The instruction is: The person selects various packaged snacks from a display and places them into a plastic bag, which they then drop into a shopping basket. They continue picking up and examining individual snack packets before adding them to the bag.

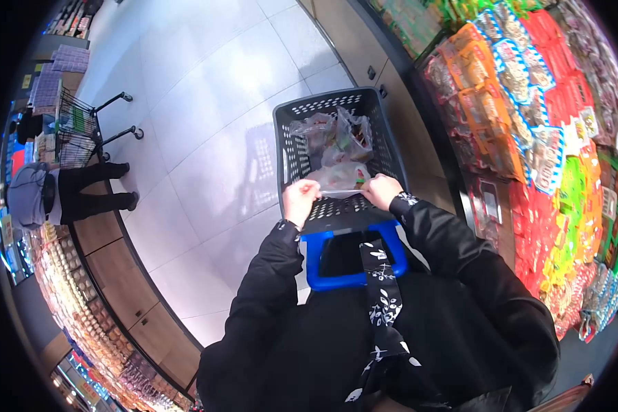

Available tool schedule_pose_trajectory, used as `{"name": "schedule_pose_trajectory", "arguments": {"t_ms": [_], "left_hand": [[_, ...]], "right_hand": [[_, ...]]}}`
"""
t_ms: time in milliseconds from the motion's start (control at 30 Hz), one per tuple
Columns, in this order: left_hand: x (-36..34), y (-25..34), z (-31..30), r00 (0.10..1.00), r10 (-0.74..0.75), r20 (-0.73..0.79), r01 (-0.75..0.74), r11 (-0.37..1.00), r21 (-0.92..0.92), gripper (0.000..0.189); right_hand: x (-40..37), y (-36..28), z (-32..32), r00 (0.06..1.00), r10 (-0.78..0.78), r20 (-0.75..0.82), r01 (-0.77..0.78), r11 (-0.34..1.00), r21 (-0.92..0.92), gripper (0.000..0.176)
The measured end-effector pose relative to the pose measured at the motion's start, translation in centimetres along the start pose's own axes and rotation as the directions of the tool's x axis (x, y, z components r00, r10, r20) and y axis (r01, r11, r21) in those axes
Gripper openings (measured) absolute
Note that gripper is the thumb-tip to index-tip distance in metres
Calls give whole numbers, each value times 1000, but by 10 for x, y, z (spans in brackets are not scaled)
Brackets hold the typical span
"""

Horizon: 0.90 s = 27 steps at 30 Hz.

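Observation:
A dark grey shopping basket [388,147] with perforated walls and a blue handle [357,283] stands right in front of me. At its near end lies a clear plastic bag [342,176] with something small and coloured inside. My left hand [301,202] pinches the left end of the bag's edge, and my right hand [382,191] pinches the right end. The edge is pulled taut between them. Further back in the basket are more filled plastic bags [333,136]; their contents are hard to make out.
On the right, a shelf display holds many bright snack packets [487,103]. At left a person [38,196] in dark trousers stands beside a wire shopping cart [79,127]. Shelves of small goods [75,288] line the lower left. Pale floor tiles [199,137] run between.

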<state>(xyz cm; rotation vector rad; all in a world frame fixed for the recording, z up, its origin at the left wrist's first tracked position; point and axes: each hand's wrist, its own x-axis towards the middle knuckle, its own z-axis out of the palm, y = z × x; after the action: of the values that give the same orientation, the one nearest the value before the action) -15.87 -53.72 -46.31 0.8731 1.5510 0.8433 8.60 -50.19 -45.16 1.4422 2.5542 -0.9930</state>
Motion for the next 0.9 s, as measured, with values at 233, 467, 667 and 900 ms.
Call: {"name": "schedule_pose_trajectory", "arguments": {"t_ms": [233,467,667,900], "left_hand": [[-115,153,6,941,266,-210,-287,955,-77,8],[-189,253,88,876,482,40,-444,834,-328,11],[-214,302,84,508,844,171,-861,503,74,26],[-133,224,73,951,108,290,183,560,-808,27]], "right_hand": [[-100,-73,-111,888,-102,-447,186,971,148,23],[-151,-122,-184,840,-230,-491,443,814,376,69],[-160,-128,-234,711,66,-700,461,708,535,18],[-238,-188,-333,459,1,-889,765,508,396,31]]}}
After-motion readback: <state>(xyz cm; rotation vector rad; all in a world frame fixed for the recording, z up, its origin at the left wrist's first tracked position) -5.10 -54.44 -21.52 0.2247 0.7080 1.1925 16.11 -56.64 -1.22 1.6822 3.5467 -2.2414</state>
